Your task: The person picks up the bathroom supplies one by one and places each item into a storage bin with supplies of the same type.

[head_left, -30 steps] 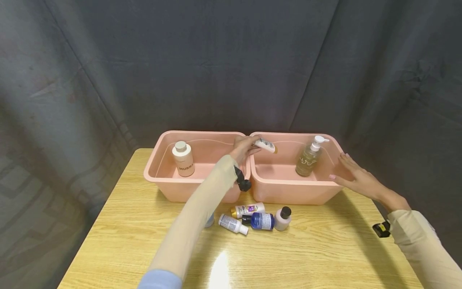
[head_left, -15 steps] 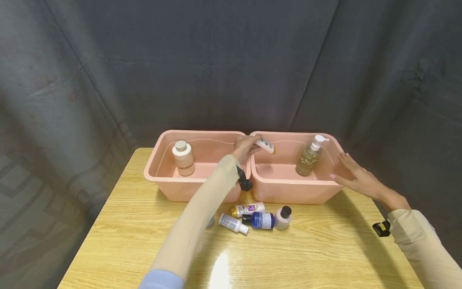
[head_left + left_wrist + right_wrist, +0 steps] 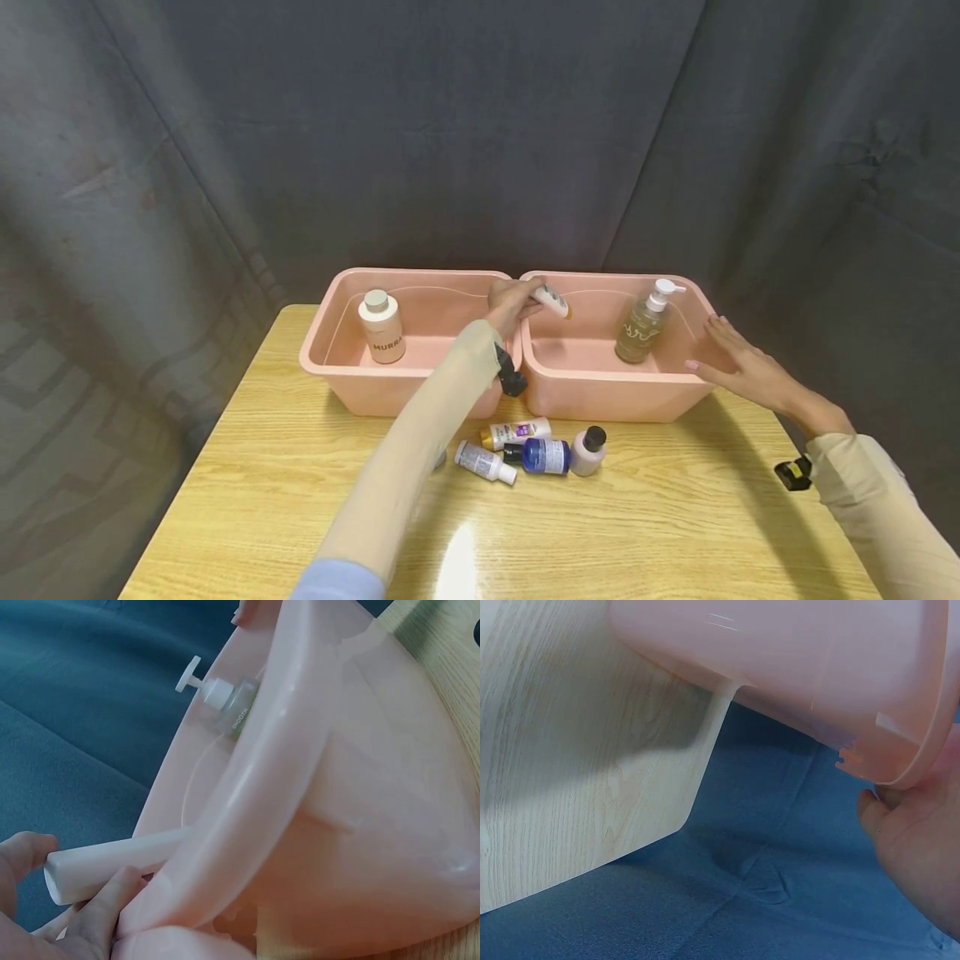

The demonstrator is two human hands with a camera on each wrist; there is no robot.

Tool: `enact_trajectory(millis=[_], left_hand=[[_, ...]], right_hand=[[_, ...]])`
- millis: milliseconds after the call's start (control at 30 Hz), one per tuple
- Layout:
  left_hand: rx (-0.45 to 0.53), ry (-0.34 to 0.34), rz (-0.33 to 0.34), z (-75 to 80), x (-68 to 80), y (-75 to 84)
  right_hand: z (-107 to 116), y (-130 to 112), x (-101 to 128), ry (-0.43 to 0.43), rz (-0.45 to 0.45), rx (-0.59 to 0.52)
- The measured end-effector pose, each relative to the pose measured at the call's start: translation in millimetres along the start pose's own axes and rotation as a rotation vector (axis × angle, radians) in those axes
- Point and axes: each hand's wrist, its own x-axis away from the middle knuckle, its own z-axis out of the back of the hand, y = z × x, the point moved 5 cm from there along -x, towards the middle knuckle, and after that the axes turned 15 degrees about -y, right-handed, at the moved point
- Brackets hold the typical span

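My left hand [image 3: 512, 302] pinches a small white bottle [image 3: 551, 301] with a gold cap, tilted over the left rim of the right pink bin [image 3: 600, 398]. In the left wrist view, thumb and fingers [image 3: 120, 892] grip the bottle's white base end [image 3: 82, 874], and the bin rim hides the rest. My right hand [image 3: 750, 371] rests at the right end of that bin, its fingers extended along the rim. Inside the bin stands a clear pump bottle [image 3: 640, 332] with a white pump. The right wrist view shows the right hand [image 3: 926, 832] touching the rim.
A left pink bin [image 3: 412, 404] adjoins the right one and holds a white MURRA bottle [image 3: 382, 329]. In front lie a gold-capped bottle [image 3: 525, 431], a white bottle [image 3: 483, 463] and a blue bottle [image 3: 546, 457]; a black-capped bottle [image 3: 587, 454] stands beside them on the wooden table [image 3: 637, 533].
The gold-capped tip of the held bottle has shifted slightly left over the right bin. My right hand stays at the bin's right end.
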Motion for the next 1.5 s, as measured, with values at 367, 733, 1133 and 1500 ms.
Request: enact_trajectory(millis=[367,733,1133,1500], left_hand=[[-0.053,-0.022,-0.022,-2.3,3.9,0.8],[-0.07,-0.038,-0.018,-4.4,4.3,0.8],[-0.063,-0.036,-0.007,-6.7,3.5,-1.0],[-0.051,-0.017,-0.013,-7.8,5.7,-0.6]], right_hand=[[0.1,-0.7,0.7,0.0,-0.005,0.001],[0.4,1.2,2.3,-0.003,-0.004,-0.004],[0.5,1.9,4.8,-0.009,-0.014,-0.004],[1.1,-0.4,6.9,-0.02,-0.015,-0.005]])
